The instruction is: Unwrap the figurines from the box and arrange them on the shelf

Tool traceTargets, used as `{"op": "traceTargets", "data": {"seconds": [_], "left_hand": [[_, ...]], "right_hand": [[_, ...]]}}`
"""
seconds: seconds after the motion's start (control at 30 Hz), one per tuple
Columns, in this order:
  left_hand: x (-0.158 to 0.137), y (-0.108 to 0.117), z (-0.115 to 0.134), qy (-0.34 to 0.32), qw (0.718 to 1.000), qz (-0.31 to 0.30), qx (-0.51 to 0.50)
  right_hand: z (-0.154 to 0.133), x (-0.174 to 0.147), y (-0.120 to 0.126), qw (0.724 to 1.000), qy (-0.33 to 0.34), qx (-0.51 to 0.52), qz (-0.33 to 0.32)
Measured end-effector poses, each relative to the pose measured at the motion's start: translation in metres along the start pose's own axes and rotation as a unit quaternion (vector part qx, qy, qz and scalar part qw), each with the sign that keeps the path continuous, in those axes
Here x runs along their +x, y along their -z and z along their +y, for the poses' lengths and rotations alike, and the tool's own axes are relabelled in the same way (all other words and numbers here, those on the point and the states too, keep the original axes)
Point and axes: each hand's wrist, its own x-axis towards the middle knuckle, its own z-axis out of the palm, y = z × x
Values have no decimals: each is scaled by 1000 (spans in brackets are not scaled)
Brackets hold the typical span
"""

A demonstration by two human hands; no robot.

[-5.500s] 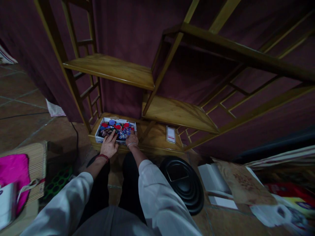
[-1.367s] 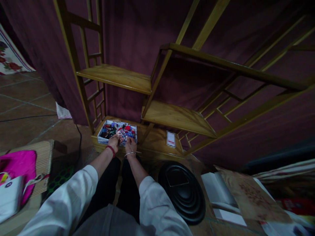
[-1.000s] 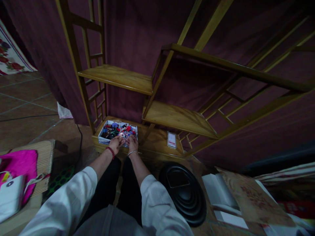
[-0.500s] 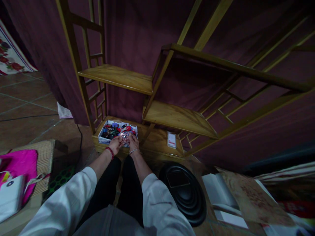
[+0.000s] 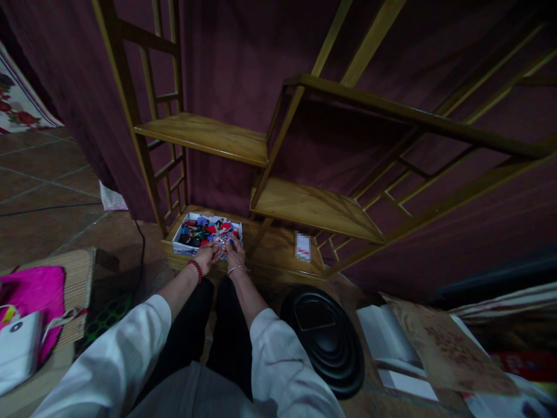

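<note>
My left hand (image 5: pixel 207 256), with a red bead bracelet at the wrist, and my right hand (image 5: pixel 235 253), with a silvery bangle, meet over the front edge of a white box (image 5: pixel 183 249). Between them they hold a shiny, pinkish-silver item (image 5: pixel 221 242), its kind too small to make out. Fingers of both hands are closed about its sides and partly cover it. Small red, blue and black articles (image 5: pixel 199 232) are heaped in the box, which stands on the lowest shelf board.
A wooden display rack (image 5: pixel 217 138) rises before me against a dark maroon curtain. A blurred white card (image 5: pixel 303 247) lies on its bottom board. Right of my legs are a black ridged object (image 5: pixel 327 345) and white boxes (image 5: pixel 391 337); a white device (image 5: pixel 20 345) lies on the left.
The shiny item has turned a little between my fingers and shows less pink. My hands stay at the box's front edge; the whole view has shifted slightly.
</note>
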Motion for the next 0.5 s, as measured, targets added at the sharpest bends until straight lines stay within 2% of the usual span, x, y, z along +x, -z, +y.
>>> {"op": "traceTargets", "data": {"seconds": [0.5], "left_hand": [[-2,-4,3,-23,1000,6,12]], "right_hand": [[4,-2,-4,999,-23,40,-16]]}}
